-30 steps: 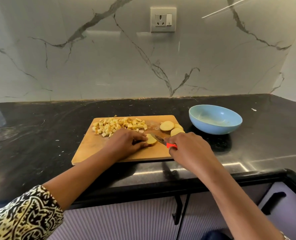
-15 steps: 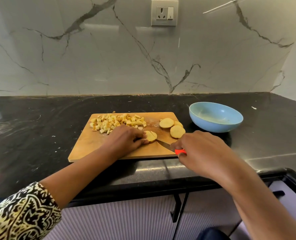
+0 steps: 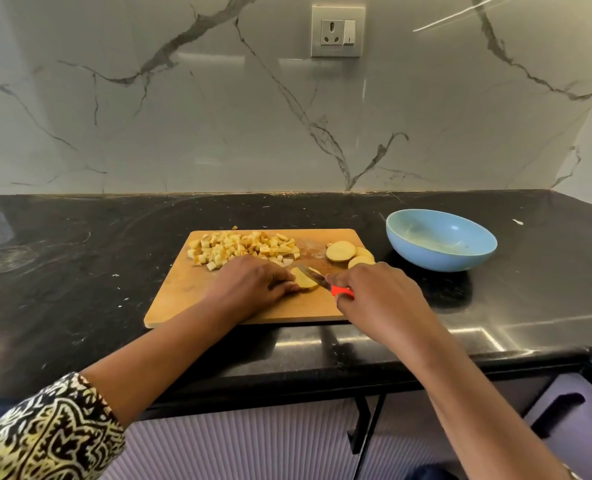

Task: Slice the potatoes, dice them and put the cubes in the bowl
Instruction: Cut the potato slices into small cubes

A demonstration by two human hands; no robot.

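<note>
I am seeing the left grip [image 3: 249, 289] curling its fingertips onto a potato slice [image 3: 303, 280] and pinning it flat on the cutting board [image 3: 190, 299]. Just beside it, the right grip [image 3: 381, 303] is closing fully round the red handle of the knife [image 3: 322, 282], whose blade is lying across that slice. I am reading this as the dicing step, roughly midway. Just beyond the left grip a pile of cubes [image 3: 242, 247] is sitting on the board, already cut. Just beyond the right grip, a few round slices [image 3: 341, 251] are waiting, overlapping one another and not yet diced. Farther off to the right of that grip, the blue bowl [image 3: 426, 258] is standing on the counter [image 3: 62, 271], apart from the board and showing no cubes, so I am judging the whole transfer as not yet begun.
</note>
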